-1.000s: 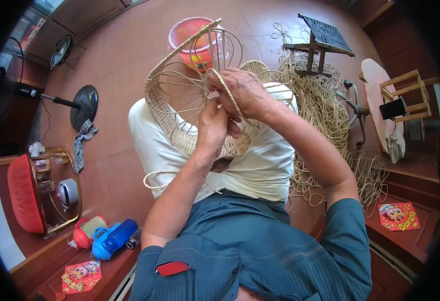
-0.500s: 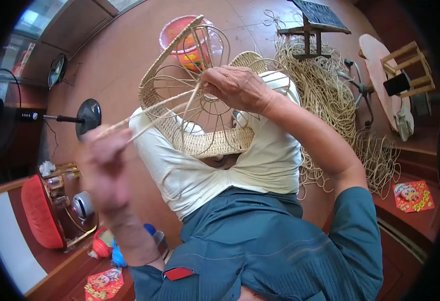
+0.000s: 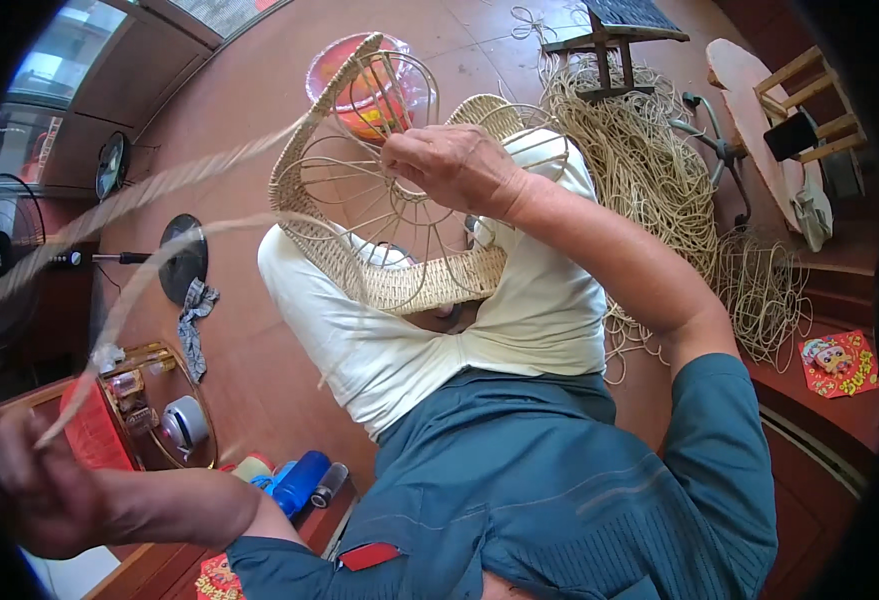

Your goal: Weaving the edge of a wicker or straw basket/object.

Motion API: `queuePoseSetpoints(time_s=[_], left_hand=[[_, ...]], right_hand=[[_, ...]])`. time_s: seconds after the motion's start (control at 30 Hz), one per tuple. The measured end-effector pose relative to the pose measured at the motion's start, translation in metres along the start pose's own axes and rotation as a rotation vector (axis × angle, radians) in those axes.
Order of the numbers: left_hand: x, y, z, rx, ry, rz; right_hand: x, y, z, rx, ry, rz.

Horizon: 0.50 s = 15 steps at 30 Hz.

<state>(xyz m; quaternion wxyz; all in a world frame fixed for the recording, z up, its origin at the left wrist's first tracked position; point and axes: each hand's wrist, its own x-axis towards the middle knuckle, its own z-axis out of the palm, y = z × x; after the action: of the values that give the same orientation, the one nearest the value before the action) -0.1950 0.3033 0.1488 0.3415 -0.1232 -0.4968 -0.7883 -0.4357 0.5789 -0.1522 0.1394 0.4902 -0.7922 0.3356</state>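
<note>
A pale woven wicker piece [image 3: 429,275] with curved rods and a spoked ring lies across my lap between my knees. My right hand [image 3: 459,170] is closed on its rods at the upper middle, hiding the gripped spot. My left hand [image 3: 44,480] is far out at the lower left, blurred, with curled fingers on a pale cord [image 3: 124,300]. Blurred lengths of cord run from the left side toward the wicker piece.
A red bucket [image 3: 359,75] stands beyond the piece. A heap of cord [image 3: 649,170] and a folding stool [image 3: 619,55] lie right, near a wooden table [image 3: 749,120]. A fan base [image 3: 182,260], a tray [image 3: 184,455] and a blue bottle [image 3: 299,482] are left.
My left hand has moved from the middle far out to the lower left, drawing the cord with it. My right hand stays on the wicker piece, slightly higher in view.
</note>
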Motion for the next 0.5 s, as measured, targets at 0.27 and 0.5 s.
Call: queuePoseSetpoints(time_s=[0.27, 0.5], left_hand=[[-0.111, -0.192, 0.011, 0.039, 0.065, -1.037], [-0.158, -0.302, 0.017, 0.377, 0.007, -0.954]], right_hand=[[-0.006, 0.003, -0.007, -0.055, -0.065, -0.086], [0.006, -0.005, -0.015, -0.02, -0.171, -0.009]])
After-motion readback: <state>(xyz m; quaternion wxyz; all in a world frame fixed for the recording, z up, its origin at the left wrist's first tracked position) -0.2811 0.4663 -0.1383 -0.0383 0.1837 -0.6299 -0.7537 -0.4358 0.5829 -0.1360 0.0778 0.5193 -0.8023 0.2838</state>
